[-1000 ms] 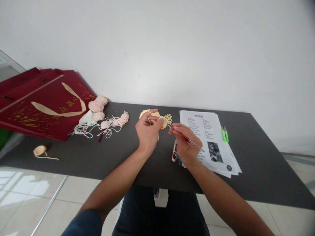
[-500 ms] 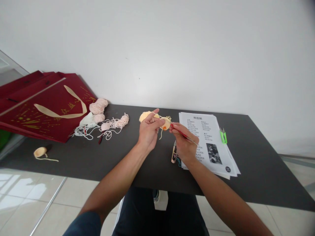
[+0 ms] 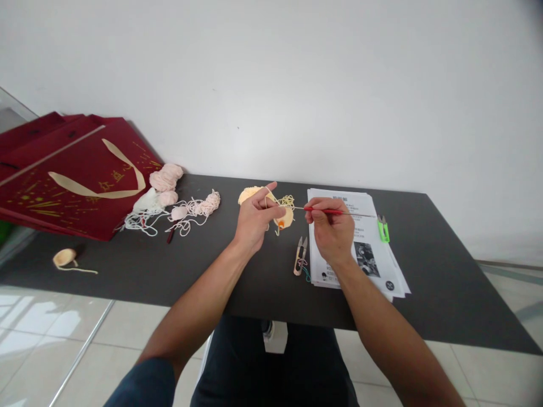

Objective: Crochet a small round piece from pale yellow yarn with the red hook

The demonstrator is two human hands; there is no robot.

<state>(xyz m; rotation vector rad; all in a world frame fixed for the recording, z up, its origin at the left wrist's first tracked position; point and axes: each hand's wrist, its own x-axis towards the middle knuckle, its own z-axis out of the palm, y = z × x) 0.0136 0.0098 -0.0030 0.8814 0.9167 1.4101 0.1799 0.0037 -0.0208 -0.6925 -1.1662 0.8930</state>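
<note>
My left hand [image 3: 254,219] is closed on a small yellow crochet piece [image 3: 284,217], with yarn running over its raised forefinger. My right hand [image 3: 333,232] pinches a red-handled crochet hook [image 3: 327,211] that lies level, its tip pointing left at the piece. A ball of yellow yarn [image 3: 250,194] sits on the dark table [image 3: 445,294] just behind my left hand, with loose yellow strands [image 3: 289,200] beside it.
Thread snips [image 3: 300,256] lie between my hands. A stack of printed sheets [image 3: 373,257] is under my right hand, with green snips [image 3: 384,229] at its right edge. Pink and white yarn pieces [image 3: 169,203], red gift bags [image 3: 72,175] and a small tan piece [image 3: 64,258] lie at the left.
My right hand has turned the hook from slanting down-right to level and drawn it slightly to the right. The left hand still holds the yellow piece in about the same place.
</note>
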